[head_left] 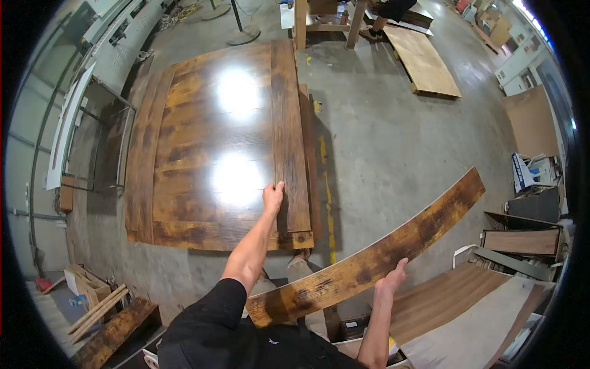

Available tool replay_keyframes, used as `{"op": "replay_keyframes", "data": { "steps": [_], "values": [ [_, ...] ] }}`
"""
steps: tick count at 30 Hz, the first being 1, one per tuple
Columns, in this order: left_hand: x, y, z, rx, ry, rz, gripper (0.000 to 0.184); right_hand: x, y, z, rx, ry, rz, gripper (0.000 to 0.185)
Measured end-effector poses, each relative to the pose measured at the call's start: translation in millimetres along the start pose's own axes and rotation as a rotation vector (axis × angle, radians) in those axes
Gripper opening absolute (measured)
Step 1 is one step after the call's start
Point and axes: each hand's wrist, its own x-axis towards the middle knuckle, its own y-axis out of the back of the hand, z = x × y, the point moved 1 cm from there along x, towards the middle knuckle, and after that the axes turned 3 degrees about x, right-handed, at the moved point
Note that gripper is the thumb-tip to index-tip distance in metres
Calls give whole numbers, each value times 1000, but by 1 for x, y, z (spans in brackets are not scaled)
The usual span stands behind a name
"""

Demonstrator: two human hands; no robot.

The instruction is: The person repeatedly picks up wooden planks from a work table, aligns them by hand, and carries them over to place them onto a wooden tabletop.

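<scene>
A large brown wood-grain panel [212, 141] lies on a stack at the left centre, with bright light reflections on its glossy face. My left hand [273, 195] reaches over its right part, fingers curled near the darker edge strip; whether anything is pinched there is too small to tell. A long mottled brown board [369, 258] slants from my body up to the right. My right hand [392, 278] holds this board at its lower edge, near the middle, with the thumb showing.
Wood-grain boards [448, 295] lie at the lower right. A pale panel [424, 61] rests low at the upper right, near another person's leg [381, 23]. A metal frame [117, 135] stands left. Sticks [98, 313] and a brown board [117, 335] are at lower left.
</scene>
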Motion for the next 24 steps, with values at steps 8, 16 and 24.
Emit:
{"op": "replay_keyframes", "data": {
  "steps": [8, 16, 24],
  "values": [
    [-76, 37, 64, 521, -362, 222, 44, -11, -11, -4, -121, 13, 58, 77],
    [-294, 170, 56, 204, -226, -735, 54, -41, -83, 39, 29, 70, -329, 52],
    [-238, 213, -9, 62, -45, -71, 45, -53, -215, 142, -279, -70, -847, 52]
  ]
}}
